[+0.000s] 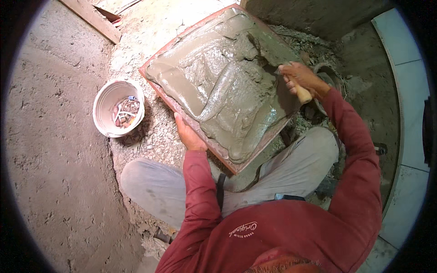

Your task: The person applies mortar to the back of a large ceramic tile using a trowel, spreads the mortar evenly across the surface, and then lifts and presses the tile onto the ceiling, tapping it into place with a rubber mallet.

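Note:
A square reddish-brown slab (222, 163), probably a tile, is tilted above my crossed legs, thickly coated in wet grey mortar (214, 77). My left hand (188, 134) holds the slab by its left edge, fingertips at the side and the rest partly hidden beneath. My right hand (301, 78) is closed round the pale wooden handle (303, 94) of a trowel, whose blade sits in the mortar at the slab's right side, mostly smeared or hidden by mortar.
A white bucket (99, 109) with small mixed scraps stands at the left on gravelly rubble (152, 134). Rough concrete walls (50, 127) flank me. A wooden plank (93, 18) lies at the upper left, a round container (332, 75) behind my right hand, and white tiles (409, 195) at the far right.

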`<control>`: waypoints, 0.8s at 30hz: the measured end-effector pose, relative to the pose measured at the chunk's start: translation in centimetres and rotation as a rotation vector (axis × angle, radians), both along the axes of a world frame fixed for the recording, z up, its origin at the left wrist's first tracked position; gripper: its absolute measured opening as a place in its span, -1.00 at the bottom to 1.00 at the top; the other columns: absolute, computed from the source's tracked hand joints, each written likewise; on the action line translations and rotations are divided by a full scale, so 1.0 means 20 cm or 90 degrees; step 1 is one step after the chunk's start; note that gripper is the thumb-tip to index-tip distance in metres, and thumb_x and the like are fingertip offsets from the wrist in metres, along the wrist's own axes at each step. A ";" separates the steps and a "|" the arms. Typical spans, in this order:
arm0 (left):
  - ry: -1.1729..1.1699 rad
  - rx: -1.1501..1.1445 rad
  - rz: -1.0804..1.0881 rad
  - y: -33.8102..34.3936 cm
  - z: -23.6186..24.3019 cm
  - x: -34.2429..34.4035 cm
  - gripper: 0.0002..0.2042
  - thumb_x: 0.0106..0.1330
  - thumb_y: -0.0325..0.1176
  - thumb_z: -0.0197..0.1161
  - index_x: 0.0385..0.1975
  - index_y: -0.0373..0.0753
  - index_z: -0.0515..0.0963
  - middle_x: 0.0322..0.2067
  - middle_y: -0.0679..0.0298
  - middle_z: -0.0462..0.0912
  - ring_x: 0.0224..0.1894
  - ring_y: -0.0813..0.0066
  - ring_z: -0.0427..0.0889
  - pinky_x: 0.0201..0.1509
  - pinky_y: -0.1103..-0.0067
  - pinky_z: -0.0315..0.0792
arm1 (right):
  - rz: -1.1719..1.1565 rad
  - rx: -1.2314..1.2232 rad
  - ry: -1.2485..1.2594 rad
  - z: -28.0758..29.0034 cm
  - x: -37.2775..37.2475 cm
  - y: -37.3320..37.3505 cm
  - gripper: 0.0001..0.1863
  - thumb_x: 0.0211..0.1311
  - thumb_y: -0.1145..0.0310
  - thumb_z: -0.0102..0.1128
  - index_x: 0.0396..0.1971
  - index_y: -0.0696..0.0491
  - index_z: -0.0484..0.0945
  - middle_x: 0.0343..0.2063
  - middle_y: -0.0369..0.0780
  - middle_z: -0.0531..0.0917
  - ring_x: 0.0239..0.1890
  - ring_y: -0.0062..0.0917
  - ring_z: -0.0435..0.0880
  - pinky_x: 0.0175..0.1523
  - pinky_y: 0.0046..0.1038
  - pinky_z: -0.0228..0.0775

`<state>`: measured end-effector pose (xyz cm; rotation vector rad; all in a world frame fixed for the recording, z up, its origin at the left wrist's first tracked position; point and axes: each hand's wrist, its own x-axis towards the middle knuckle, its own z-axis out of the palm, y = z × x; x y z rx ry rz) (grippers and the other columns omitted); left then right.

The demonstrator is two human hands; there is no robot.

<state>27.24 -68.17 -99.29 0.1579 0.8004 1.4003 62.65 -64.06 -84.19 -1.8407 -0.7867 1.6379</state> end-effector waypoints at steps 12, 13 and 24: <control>0.021 -0.009 0.001 0.00 0.02 -0.01 -0.41 0.57 0.07 -0.23 0.35 -0.27 0.26 0.25 0.14 0.42 0.24 0.23 0.43 0.37 0.36 0.25 | 0.606 0.403 -0.807 0.01 0.21 0.19 -0.70 0.29 0.26 0.21 -0.14 0.06 0.33 -0.30 -0.12 0.58 -0.25 -0.07 0.62 -0.18 -0.11 0.43; 0.021 -0.008 -0.002 0.00 0.01 0.00 -0.41 0.57 0.07 -0.23 0.35 -0.27 0.26 0.25 0.14 0.42 0.24 0.23 0.43 0.37 0.36 0.25 | 0.578 0.427 -0.833 -0.02 0.23 0.24 -0.71 0.31 0.25 0.20 -0.14 0.06 0.33 -0.32 -0.12 0.57 -0.29 -0.09 0.62 -0.22 -0.12 0.43; 0.010 0.000 -0.002 -0.01 0.06 0.00 -0.39 0.55 0.09 -0.18 0.38 -0.27 0.22 0.27 0.16 0.39 0.26 0.24 0.40 0.38 0.37 0.23 | 0.407 -0.019 -0.291 0.36 -0.01 0.23 -0.59 0.41 0.01 0.10 -0.23 0.12 0.44 -0.61 -0.35 0.41 -0.69 -0.69 0.44 -0.71 -0.55 0.32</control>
